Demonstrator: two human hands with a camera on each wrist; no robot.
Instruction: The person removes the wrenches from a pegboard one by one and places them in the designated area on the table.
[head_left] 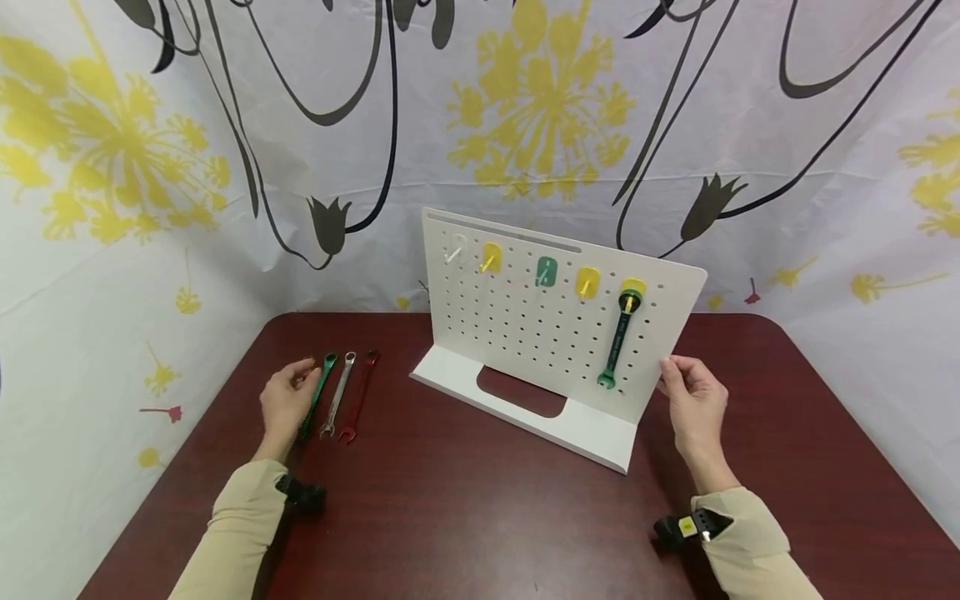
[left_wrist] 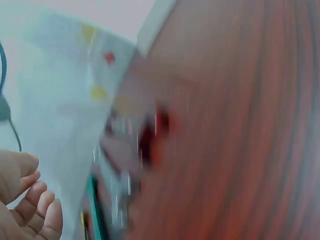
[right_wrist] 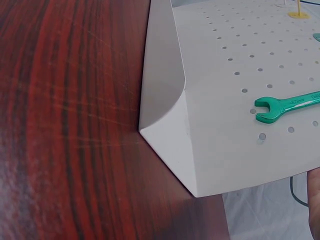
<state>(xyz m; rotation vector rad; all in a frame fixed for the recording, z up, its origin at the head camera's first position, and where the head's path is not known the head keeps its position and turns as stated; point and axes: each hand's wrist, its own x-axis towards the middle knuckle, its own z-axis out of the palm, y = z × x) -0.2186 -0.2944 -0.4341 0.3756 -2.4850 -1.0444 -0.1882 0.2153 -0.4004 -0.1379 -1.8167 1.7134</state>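
Green wrench [head_left: 318, 393] just R of L hand [head_left: 288, 402].

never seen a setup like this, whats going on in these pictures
No machine here, just a person's left hand and right hand. The widest picture comes from a camera on the head, looking forward and down; the other two come from wrist cameras, the left one blurred. On the dark red table lie a green wrench, a silver wrench and a red wrench, near a standing white pegboard. A second green wrench hangs on the pegboard's rightmost yellow hook. The right hand grips the pegboard's edge; the left hand is beside the lying green wrench, apparently holding nothing.
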